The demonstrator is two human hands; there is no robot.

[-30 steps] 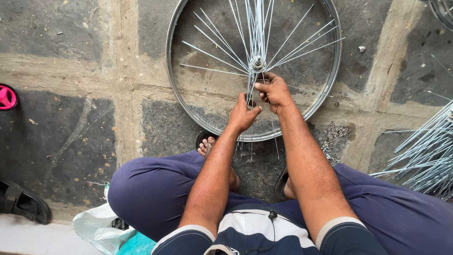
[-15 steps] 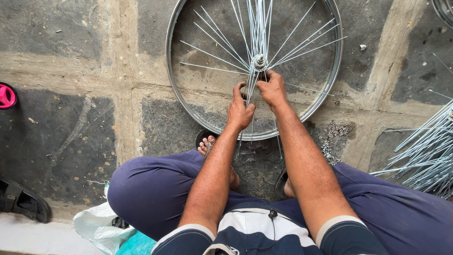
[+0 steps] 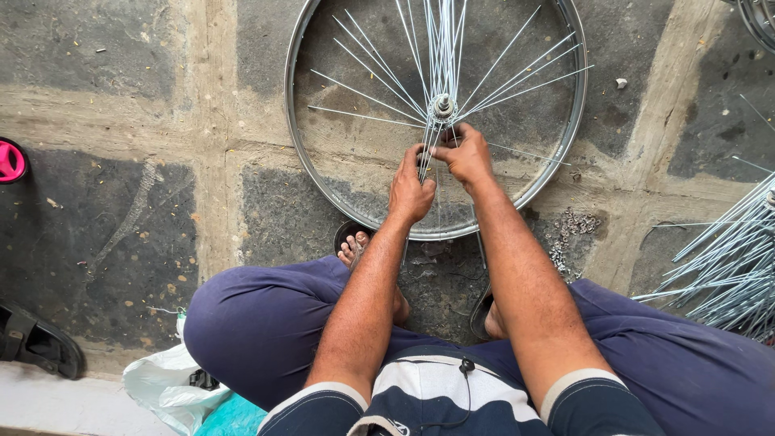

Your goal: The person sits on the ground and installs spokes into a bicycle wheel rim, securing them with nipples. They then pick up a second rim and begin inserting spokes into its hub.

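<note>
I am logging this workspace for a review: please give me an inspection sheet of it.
Surface: stone-slab floor with pale joints, dusty.
Job's things: bicycle rim lying flat, hub at centre, loose spokes fanning out.
Clutter: pile of small metal bits; spoke bundle; white bag.
Grippers: left hand and right hand both grip spokes just below the hub.
Cables: thin black cord on the shirt.
Surroundings: pink object, black sandal, second rim at the edges.

wheel rim [image 3: 323, 173] on the floor [image 3: 105, 202] ahead; hub [image 3: 442, 105] at centre; loose spokes [image 3: 718, 258] right; sandal [image 3: 36, 343] left
</note>
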